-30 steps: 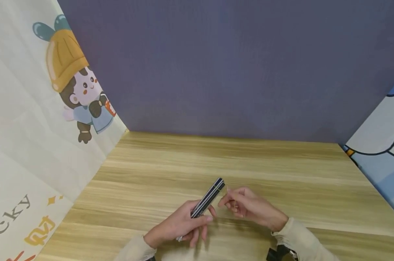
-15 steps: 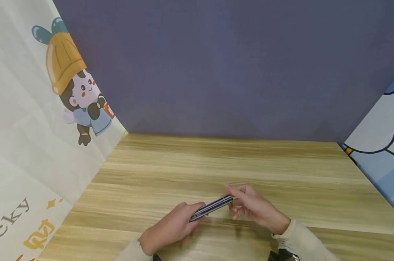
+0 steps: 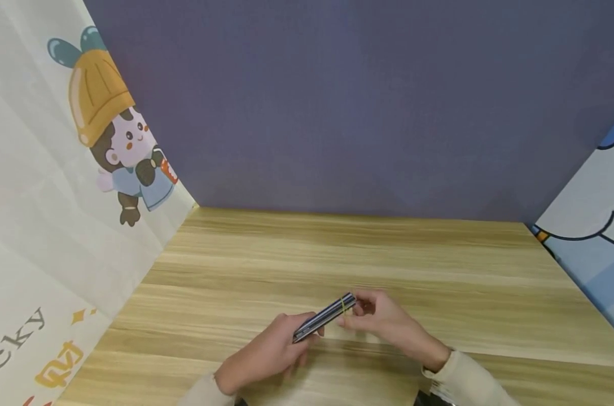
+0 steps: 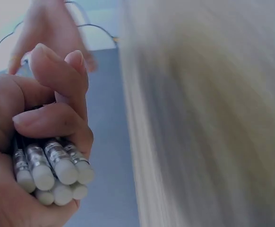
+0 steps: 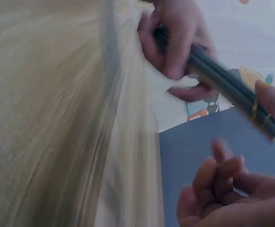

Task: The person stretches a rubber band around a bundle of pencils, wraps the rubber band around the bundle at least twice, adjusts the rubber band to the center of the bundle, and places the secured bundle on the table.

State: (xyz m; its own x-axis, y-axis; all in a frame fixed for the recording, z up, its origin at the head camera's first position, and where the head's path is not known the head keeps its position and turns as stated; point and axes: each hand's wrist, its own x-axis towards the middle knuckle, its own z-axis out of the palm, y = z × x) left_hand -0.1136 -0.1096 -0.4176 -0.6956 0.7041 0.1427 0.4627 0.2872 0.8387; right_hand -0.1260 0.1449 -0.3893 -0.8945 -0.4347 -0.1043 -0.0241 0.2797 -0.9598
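Observation:
A bundle of several dark pencils (image 3: 323,318) with white eraser ends (image 4: 57,175) hangs just above the wooden table (image 3: 378,254). My left hand (image 3: 273,352) grips its near end, fingers curled round it (image 4: 52,123). A yellow rubber band (image 3: 343,305) circles the far end (image 5: 258,111). My right hand (image 3: 375,321) pinches that far end at the band, its other fingers loosely curled (image 5: 218,184).
A purple panel (image 3: 347,101) closes the back of the table. A cartoon-printed sheet (image 3: 58,169) stands on the left, and a blue and white one (image 3: 596,237) on the right. Cream sleeves (image 3: 464,378) cover both wrists.
The bundle first tipped down flatter, then swung slightly up and left. My right hand closed in on its far end, where the band sits.

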